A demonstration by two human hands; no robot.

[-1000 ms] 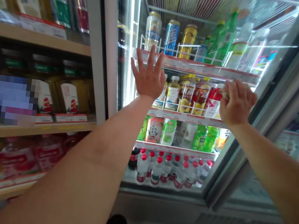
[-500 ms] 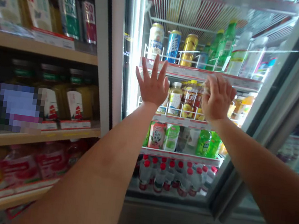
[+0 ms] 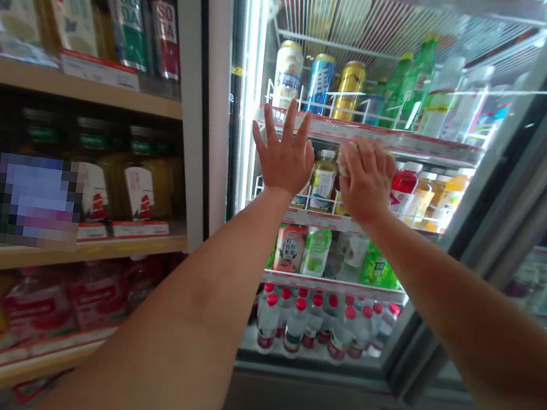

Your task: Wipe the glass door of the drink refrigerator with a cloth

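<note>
My left hand (image 3: 287,158) lies with its fingers spread on the glass door (image 3: 318,362) of a lit drinks fridge. My right hand (image 3: 368,180) is to its right at about the same height, fingers bent and together over a pale, crumpled cloth (image 3: 345,156). Only a bit of the cloth shows past the fingertips; the palm hides the rest. Behind the glass, a blue can (image 3: 320,83) and a gold can (image 3: 350,90) stand above the hands. A bottle with a white cap (image 3: 324,179) shows between them.
Left of the fridge, wooden shelves (image 3: 126,98) hold juice and soda bottles (image 3: 127,11). Several red-capped water bottles (image 3: 294,325) fill the fridge bottom. A grey door frame (image 3: 507,229) runs along the right, with another fridge beyond.
My right hand has slid left across the glass with the cloth, nearer to my left hand, uncovering a red bottle. My left hand keeps its place; the view has shifted slightly.
</note>
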